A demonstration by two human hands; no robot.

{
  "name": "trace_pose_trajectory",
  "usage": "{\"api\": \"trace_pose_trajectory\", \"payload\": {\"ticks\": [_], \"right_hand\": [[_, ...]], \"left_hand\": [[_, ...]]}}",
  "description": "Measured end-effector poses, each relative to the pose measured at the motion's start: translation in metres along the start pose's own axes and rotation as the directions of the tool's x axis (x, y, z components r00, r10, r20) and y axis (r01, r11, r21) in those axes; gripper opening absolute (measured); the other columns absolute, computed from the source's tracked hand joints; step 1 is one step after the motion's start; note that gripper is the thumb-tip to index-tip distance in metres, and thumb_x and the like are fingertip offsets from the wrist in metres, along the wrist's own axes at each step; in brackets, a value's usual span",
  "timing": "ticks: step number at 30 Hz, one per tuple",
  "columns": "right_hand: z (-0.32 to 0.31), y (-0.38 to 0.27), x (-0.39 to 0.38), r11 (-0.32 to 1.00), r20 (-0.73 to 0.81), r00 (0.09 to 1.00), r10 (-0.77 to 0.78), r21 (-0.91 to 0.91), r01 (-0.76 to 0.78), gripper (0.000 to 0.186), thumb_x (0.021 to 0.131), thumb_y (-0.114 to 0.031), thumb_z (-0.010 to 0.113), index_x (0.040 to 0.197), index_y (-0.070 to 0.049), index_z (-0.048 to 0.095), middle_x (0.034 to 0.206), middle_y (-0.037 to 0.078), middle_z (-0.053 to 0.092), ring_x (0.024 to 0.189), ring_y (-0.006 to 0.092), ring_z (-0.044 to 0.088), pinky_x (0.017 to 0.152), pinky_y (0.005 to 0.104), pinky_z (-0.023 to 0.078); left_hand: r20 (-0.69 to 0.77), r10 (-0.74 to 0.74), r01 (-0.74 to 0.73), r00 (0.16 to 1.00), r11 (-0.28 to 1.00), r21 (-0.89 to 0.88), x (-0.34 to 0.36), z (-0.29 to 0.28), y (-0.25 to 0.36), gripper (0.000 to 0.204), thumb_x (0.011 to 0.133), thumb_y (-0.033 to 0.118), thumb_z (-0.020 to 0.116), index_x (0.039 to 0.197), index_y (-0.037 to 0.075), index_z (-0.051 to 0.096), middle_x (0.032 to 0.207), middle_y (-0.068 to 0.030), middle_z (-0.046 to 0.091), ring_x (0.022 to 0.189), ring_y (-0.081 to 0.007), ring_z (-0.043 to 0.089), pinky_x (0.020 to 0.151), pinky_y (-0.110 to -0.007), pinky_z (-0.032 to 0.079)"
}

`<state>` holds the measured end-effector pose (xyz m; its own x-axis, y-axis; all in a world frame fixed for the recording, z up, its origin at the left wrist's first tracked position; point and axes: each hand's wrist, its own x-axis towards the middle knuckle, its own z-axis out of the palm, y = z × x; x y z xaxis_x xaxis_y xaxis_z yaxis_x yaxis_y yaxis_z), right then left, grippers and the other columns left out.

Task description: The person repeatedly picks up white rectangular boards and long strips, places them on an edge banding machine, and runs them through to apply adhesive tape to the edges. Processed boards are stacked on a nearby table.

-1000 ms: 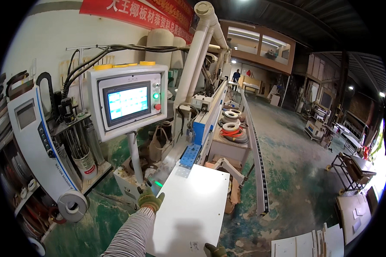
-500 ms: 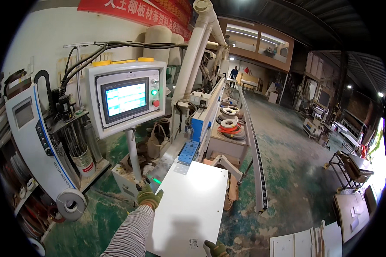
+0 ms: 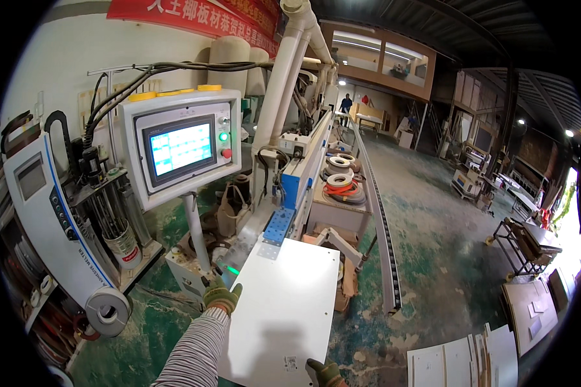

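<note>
A large white board (image 3: 284,293) with small holes along its right edge lies flat before me, its far end at a blue perforated plate (image 3: 279,224) on the machine. My left hand (image 3: 221,298), in a green and tan glove, holds the board's left edge, thumb towards the board; its other fingers partly show by the metal bed. At the near right edge, my gloved right hand (image 3: 327,374) grips the board with the thumb on top; its remaining fingers are mostly hidden. A small printed label (image 3: 290,363) sits on the board near that hand.
Left of the board stands a control panel (image 3: 180,146) with a lit screen. Beyond it is a white melter unit (image 3: 55,213). A long roller rail (image 3: 379,226) runs along the right, beside rolls of edge banding (image 3: 339,179). Boards (image 3: 442,364) lean at lower right; a person (image 3: 346,106) stands far back.
The view has shifted slightly, so the machine appears a little further left. Both hands stay at the board's edges, and the board shows no clear movement against the blue plate.
</note>
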<state>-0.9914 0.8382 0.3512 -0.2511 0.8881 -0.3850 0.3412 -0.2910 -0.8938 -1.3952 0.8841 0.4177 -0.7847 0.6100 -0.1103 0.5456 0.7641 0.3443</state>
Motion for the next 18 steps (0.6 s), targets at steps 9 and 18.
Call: {"api": "trace_pose_trajectory", "payload": {"ticks": [9,18], "right_hand": [[0.001,0.026,0.018,0.998,0.01,1.0,-0.005,-0.06,0.006,0.058,0.092,-0.053,0.072,0.107,0.002,0.063,0.077,0.012,0.061,0.061,0.0222,0.056,0.046,0.0389,0.046],[-0.003,0.04,0.024,0.909,0.018,0.981,-0.193,-0.372,0.186,0.058,0.094,-0.054,0.068,0.105,0.003,0.071,0.082,0.022,0.066,0.071,0.0288,0.058,0.061,0.0458,0.046]], "left_hand": [[0.026,-0.015,0.015,1.0,1.0,-0.017,-0.008,-0.013,0.005,0.093,0.093,0.064,0.055,0.158,0.003,0.029,0.158,-0.0234,0.039,0.143,-0.0377,0.043,0.117,-0.047,0.039],[0.021,-0.023,0.024,1.0,0.999,-0.029,-0.008,-0.011,0.004,0.093,0.093,0.063,0.056,0.158,0.003,0.028,0.157,-0.0236,0.039,0.142,-0.0381,0.044,0.117,-0.047,0.039]]}}
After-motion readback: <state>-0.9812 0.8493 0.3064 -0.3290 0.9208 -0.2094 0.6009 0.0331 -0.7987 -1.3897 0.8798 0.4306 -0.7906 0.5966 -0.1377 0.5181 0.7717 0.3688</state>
